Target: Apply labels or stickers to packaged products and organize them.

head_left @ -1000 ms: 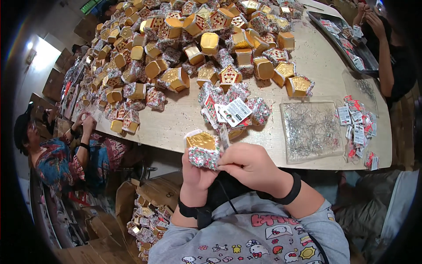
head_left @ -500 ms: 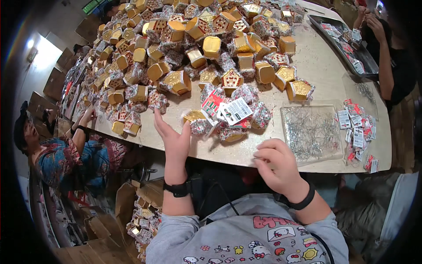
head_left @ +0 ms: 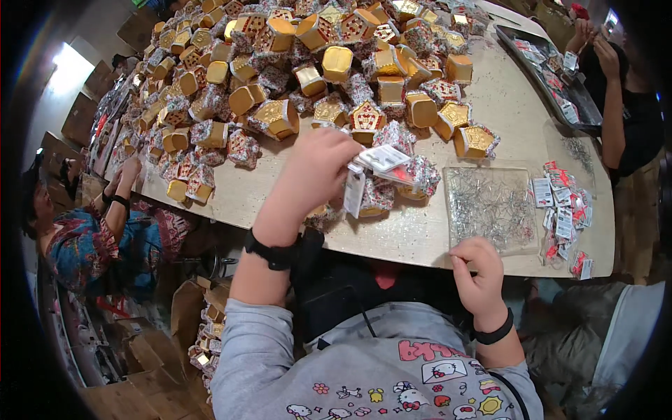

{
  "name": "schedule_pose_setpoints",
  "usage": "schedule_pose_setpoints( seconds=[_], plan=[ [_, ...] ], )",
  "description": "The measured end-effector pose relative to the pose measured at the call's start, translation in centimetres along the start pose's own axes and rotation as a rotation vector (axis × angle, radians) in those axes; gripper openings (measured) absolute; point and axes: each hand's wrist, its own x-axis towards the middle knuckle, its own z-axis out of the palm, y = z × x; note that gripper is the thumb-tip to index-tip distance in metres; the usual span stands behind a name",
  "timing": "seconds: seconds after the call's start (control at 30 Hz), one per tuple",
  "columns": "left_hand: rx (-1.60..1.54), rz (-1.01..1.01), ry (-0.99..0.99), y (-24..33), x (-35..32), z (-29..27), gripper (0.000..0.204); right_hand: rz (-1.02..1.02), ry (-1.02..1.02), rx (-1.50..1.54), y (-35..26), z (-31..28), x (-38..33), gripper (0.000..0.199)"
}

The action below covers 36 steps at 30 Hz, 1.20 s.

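Note:
My left hand (head_left: 318, 164) reaches over a small cluster of gold-bottomed house ornaments (head_left: 378, 199) near the table's front edge. Its fingers are closed at the edge of the white-and-red hang tags (head_left: 383, 159), which lie on top of the cluster; the fingertips are partly hidden behind the hand. My right hand (head_left: 481, 276) hovers at the table edge with curled fingers, thumb against forefinger. Whatever it may hold is too small to make out. Just beyond it is a clear shallow tray (head_left: 455, 231) of thin metal wire pieces.
A large heap of ornaments (head_left: 336, 63) covers the table's far and left parts. Loose hang tags (head_left: 563, 217) lie right of the clear tray. A dark metal tray (head_left: 595, 115) sits by a co-worker's arms (head_left: 612, 105). Another co-worker (head_left: 91, 238) sits at left.
My left hand has moved right and forward from beside the cluster onto its tags, which now tilt. My right hand has drawn back to the right, its fingers more curled.

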Motion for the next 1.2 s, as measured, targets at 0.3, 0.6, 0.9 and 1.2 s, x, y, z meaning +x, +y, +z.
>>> schedule_pose_setpoints(
  seconds=[0.3,0.6,0.9,1.2],
  plan=[
    [0.016,-0.222,0.175,-1.7,0.8,-6.8,0.021,-0.052,-0.012,-0.007,-0.3,-0.3,0.1,0.011],
    [0.391,-0.613,0.455,0.9,-15.1,-16.9,0.016,0.136,0.02,0.057,2.0,-1.5,-0.9,0.002],
    [0.93,-1.653,0.318,13.2,-38.8,-18.8,0.019,0.179,0.024,0.108,6.0,-1.5,1.2,0.01],
    [-0.052,-2.15,-0.347,18.2,-44.3,-8.7,0.047,0.075,-0.082,0.096,4.4,1.1,3.2,0.008]
  ],
)
